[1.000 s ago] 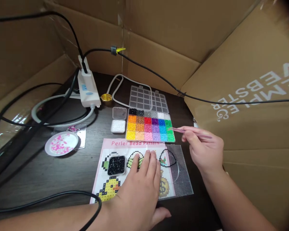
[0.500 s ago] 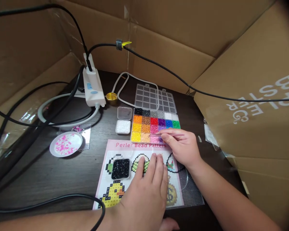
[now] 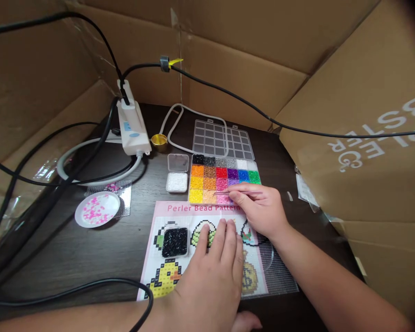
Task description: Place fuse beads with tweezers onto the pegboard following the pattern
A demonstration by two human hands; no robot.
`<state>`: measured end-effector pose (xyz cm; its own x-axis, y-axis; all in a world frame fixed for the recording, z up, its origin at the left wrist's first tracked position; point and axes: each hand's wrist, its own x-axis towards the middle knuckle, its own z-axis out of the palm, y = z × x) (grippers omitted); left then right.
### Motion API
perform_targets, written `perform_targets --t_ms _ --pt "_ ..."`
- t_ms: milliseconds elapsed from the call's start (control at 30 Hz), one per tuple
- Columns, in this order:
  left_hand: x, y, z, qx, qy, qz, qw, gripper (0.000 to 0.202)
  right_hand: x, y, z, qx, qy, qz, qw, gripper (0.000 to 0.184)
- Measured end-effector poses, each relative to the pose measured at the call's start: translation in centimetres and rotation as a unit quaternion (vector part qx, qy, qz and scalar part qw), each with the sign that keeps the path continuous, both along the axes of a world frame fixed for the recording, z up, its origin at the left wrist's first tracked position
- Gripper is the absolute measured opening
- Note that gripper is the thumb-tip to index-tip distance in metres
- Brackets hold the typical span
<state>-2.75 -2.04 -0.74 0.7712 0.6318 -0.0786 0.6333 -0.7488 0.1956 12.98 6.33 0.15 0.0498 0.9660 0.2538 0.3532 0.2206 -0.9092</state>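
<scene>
Pink tweezers (image 3: pixel 244 192) are pinched in my right hand (image 3: pixel 261 208), their tips pointing left over the peach compartment of the bead box (image 3: pixel 221 173). The box holds many colours of small beads in a grid. My left hand (image 3: pixel 214 265) lies flat, fingers stretched, on the printed Perler bead pattern sheet (image 3: pixel 207 208). Left of those fingers, a small clear case of black beads (image 3: pixel 175 242) sits on the sheet. A clear pegboard (image 3: pixel 280 269) shows beneath my right forearm, with a partly hidden black bead outline near my wrist.
A white dish of pink beads (image 3: pixel 97 210) overlaps a small pegboard (image 3: pixel 126 196) at left. Behind the sheet stand a white bead case (image 3: pixel 176 182), a gold cup (image 3: pixel 159 142) and a power strip (image 3: pixel 134 127). Black cables (image 3: pixel 69 295) cross the table; cardboard walls (image 3: pixel 235 60) surround it.
The view has shifted slightly. Both hands keep nearly the same places, with the tweezers' tips still over the peach compartment.
</scene>
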Motion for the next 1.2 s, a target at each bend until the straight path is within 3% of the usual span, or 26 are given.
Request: perform_targets --t_ms 300,600,800,1067,1200 --pt "-0.3 -0.4 -0.4 0.050 -0.029 0.005 0.998 0.105 0.0 0.0 0.0 -0.004 -0.014 -0.014 1.000 0.010" --pt "-0.2 -0.4 -0.3 0.047 -0.026 0.007 0.999 0.102 0.1 -0.1 0.0 -0.009 -0.011 -0.016 1.000 0.011" --pt "-0.1 -0.1 0.0 0.034 -0.018 0.004 0.999 0.102 1.0 -0.7 0.7 0.006 -0.004 -0.056 0.998 0.011" --pt "-0.4 -0.3 0.5 0.031 -0.026 -0.008 0.999 0.098 4.5 -4.9 3.9 0.118 0.113 -0.160 0.973 0.007" --pt "-0.3 -0.4 0.2 0.043 -0.028 -0.003 0.999 0.101 5.6 -8.0 2.5 0.089 0.140 -0.215 0.963 0.008"
